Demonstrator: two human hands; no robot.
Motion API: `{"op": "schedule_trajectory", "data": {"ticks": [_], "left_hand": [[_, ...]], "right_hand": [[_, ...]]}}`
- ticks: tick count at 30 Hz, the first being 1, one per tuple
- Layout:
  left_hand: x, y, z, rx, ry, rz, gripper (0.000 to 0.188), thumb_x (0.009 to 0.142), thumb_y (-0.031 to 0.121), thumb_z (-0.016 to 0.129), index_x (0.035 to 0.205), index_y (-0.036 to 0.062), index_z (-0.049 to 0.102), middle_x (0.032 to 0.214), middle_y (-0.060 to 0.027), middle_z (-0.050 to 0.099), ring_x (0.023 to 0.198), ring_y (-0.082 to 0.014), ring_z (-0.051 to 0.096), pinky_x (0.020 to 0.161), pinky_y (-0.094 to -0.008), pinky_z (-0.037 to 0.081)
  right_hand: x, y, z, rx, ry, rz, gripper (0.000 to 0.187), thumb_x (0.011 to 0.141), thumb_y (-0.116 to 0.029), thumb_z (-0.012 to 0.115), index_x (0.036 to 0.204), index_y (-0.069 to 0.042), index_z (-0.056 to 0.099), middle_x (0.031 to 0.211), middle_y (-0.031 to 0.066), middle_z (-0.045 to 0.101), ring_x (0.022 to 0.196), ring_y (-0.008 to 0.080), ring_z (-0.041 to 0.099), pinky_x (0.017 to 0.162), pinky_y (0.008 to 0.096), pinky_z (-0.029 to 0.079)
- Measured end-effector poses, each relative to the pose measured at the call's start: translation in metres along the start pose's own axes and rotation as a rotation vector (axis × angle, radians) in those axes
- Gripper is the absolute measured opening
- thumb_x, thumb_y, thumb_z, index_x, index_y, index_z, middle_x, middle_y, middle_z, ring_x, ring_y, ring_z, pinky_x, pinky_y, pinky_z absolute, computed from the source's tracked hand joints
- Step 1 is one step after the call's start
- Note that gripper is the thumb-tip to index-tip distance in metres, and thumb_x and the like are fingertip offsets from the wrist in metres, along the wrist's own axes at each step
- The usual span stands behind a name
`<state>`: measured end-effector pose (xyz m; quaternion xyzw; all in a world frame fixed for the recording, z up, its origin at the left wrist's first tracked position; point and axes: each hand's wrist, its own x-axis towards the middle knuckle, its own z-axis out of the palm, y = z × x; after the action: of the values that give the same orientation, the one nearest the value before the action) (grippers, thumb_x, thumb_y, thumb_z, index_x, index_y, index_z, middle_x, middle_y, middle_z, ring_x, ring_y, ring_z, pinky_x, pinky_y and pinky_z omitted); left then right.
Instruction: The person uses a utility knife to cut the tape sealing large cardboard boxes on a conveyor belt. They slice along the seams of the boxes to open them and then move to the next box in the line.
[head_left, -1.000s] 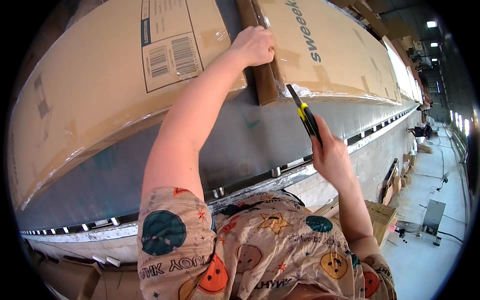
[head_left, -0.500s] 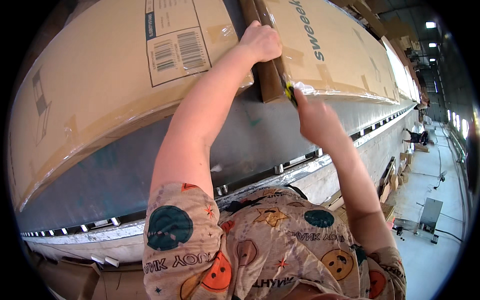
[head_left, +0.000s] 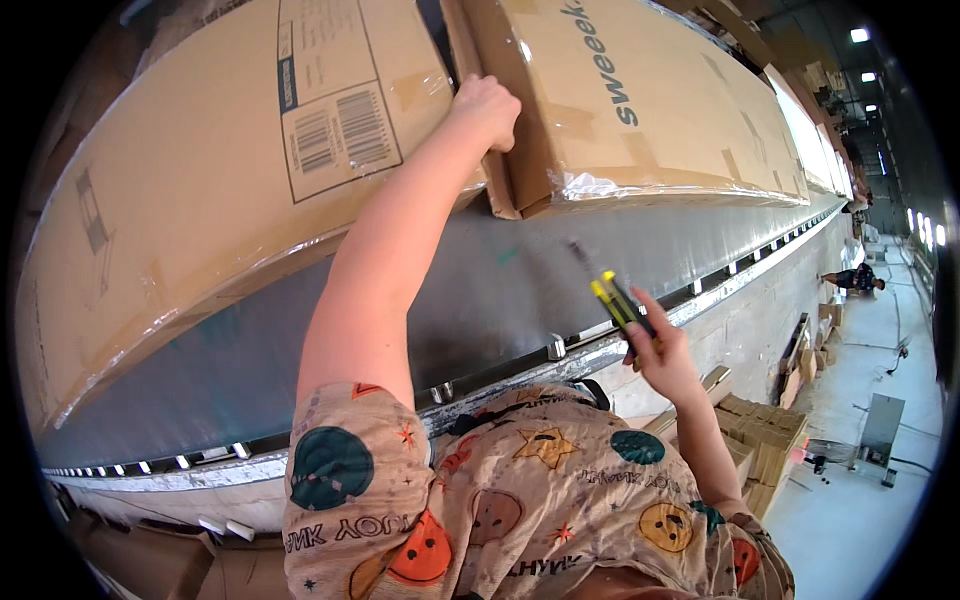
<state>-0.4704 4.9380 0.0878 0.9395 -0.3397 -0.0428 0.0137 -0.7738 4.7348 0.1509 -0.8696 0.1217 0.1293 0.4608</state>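
Observation:
Two large cardboard boxes lie end to end in front of me: a left box (head_left: 215, 140) with a printed label, and a right box (head_left: 690, 130) wrapped in clear film and tape. At the gap between them, my left hand (head_left: 487, 112) is closed on the cardboard flap (head_left: 502, 190) at the right box's end; its fingertips are partly hidden. Lower and to the right, apart from the boxes, my right hand (head_left: 665, 358) holds a yellow and black utility knife (head_left: 622, 308). The knife's blade is extended, blurred, and points up and left.
Both boxes rest on a dark conveyor belt (head_left: 480, 285) with a metal rail (head_left: 265, 462) along its near side. Stacked flat cardboard (head_left: 765, 445) stands to my right. Farther off on the pale floor are a metal stand (head_left: 880, 430) and another person (head_left: 855, 280).
My right hand has drawn the knife away from the right box's near corner, down toward me. My left hand has moved slightly left and nearer, and the flap stands farther out from the box.

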Motion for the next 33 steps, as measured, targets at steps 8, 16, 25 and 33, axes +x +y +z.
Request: {"op": "schedule_trajectory", "data": {"ticks": [8, 16, 25, 33], "left_hand": [[-0.040, 0.056, 0.011, -0.115, 0.151, -0.001, 0.091, 0.052, 0.042, 0.082, 0.120, -0.0050, 0.043, 0.115, -0.0191, 0.056, 0.107, -0.0325, 0.055, 0.097, -0.0405, 0.039], [-0.040, 0.095, 0.015, 0.019, 0.065, -0.241, 0.113, 0.052, 0.042, 0.084, 0.135, -0.0092, 0.025, 0.116, -0.0224, 0.054, 0.110, -0.0330, 0.054, 0.100, -0.0432, 0.037], [-0.060, 0.116, 0.037, -0.200, 0.598, -0.275, 0.070, 0.064, 0.014, 0.068, 0.127, 0.0002, 0.043, 0.105, -0.0195, 0.061, 0.093, -0.0346, 0.061, 0.094, -0.0430, 0.045], [-0.030, 0.121, -0.128, -0.302, 0.768, -0.798, 0.028, 0.085, 0.025, 0.063, 0.101, 0.0028, 0.060, 0.074, -0.0154, 0.063, 0.062, -0.0242, 0.063, 0.058, -0.0352, 0.049]], "right_hand": [[0.066, 0.055, -0.077, 0.991, 0.430, -0.019, 0.029, 0.088, -0.013, 0.061, 0.107, 0.005, 0.048, 0.088, 0.0117, 0.061, 0.079, 0.0191, 0.063, 0.070, 0.0283, 0.054], [0.177, 0.098, -0.148, 1.400, 0.250, -0.033, 0.031, 0.088, -0.010, 0.060, 0.106, 0.009, 0.045, 0.100, 0.0208, 0.055, 0.094, 0.0320, 0.060, 0.090, 0.0371, 0.054], [0.189, 0.095, -0.167, 1.440, -0.008, -0.092, 0.031, 0.084, -0.009, 0.063, 0.108, 0.001, 0.048, 0.091, 0.0141, 0.058, 0.086, 0.0287, 0.061, 0.084, 0.0390, 0.054], [0.216, -0.014, -0.259, 1.048, 0.030, -0.863, 0.027, 0.083, -0.006, 0.062, 0.108, 0.002, 0.055, 0.105, 0.0167, 0.062, 0.106, 0.0323, 0.060, 0.095, 0.0435, 0.048]]}}
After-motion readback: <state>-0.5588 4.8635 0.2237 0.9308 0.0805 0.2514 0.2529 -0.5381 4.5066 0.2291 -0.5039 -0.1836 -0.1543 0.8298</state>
